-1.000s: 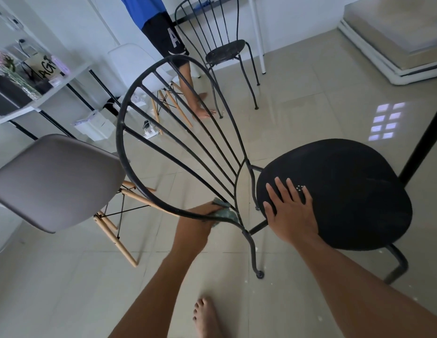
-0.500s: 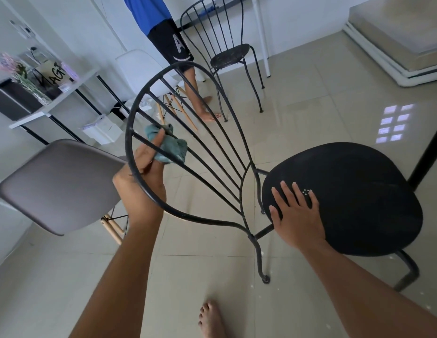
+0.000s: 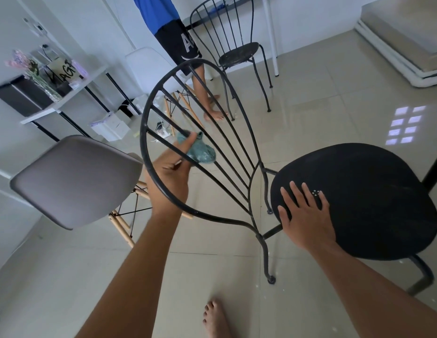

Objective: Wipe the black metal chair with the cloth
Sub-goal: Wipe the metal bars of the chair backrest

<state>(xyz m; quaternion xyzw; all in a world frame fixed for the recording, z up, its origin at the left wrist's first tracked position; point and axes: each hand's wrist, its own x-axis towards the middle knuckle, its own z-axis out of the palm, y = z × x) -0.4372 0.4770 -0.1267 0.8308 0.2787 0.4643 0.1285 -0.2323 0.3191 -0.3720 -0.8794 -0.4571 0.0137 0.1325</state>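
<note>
The black metal chair (image 3: 373, 196) stands in front of me, its round seat at the right and its curved, barred backrest (image 3: 222, 142) at the centre. My left hand (image 3: 172, 174) grips a crumpled teal cloth (image 3: 201, 152) and presses it against one of the thin bars inside the backrest. My right hand (image 3: 306, 215) lies flat, fingers spread, on the near-left edge of the seat. My bare foot (image 3: 216, 318) shows on the tiled floor below.
A grey shell chair (image 3: 76, 179) with wooden legs stands close on the left. A second black metal chair (image 3: 237, 52) and a standing person (image 3: 178, 37) are behind. A white shelf (image 3: 66, 91) with items lines the left wall, boxes beneath it.
My left hand with the cloth rose from the lower rim of the backrest up to the inner bars, then shifted right along them. The right hand stayed flat on the seat.
</note>
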